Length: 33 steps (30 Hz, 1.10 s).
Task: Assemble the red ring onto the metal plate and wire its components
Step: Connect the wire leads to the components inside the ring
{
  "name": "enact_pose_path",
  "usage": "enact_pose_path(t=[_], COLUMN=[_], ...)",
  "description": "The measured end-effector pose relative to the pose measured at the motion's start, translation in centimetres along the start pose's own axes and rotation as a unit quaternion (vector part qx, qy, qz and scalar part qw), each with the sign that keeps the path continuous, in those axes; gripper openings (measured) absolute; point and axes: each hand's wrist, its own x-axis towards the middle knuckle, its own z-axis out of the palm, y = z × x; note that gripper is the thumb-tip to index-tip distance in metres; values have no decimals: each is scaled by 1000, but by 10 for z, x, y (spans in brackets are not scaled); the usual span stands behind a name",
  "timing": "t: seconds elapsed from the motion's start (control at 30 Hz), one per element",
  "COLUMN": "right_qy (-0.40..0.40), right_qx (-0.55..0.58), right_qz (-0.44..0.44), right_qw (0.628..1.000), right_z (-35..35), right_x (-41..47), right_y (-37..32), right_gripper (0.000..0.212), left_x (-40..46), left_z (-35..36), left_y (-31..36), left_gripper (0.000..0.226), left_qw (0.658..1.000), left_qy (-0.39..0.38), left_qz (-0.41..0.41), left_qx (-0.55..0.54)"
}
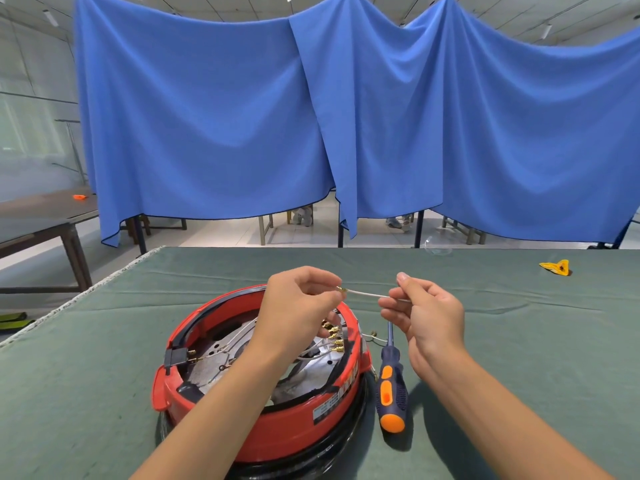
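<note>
1. left hand [298,306] and right hand [420,311] each pinch an end of a white wire [363,294].
2. red ring [277,427] rests around the metal plate [214,367] on the green-covered table [519,341].
3. blue curtain [346,133] hangs behind.

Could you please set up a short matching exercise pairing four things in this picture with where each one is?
Things:
1. white wire with a brass terminal
2. blue and orange screwdriver
3. yellow plastic piece
4. red plastic ring

Places:
A. far right on the green cloth
B. lying just right of the ring
C. pinched between both hands
D. on the cloth, under the left forearm

Pairs: 1-C, 2-B, 3-A, 4-D
</note>
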Motion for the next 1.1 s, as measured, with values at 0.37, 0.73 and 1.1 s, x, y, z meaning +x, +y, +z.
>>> enact_pose_path(t=[0.37, 0.73, 1.1], right_qy=[-83, -197, -179], right_qx=[-10, -54, -128], right_qz=[56, 108, -73], right_qw=[995, 973, 973], right_z=[7, 11, 7], right_x=[-8, -15, -16], right_y=[0, 1, -7], right_gripper=[14, 8, 16], left_x=[0, 3, 2], left_z=[0, -1, 0], left_y=[4, 1, -1], left_gripper=[6, 10, 16], left_qw=[996, 995, 981], left_qy=[12, 24, 96], left_qz=[21, -10, 150], left_qx=[-85, -93, 73])
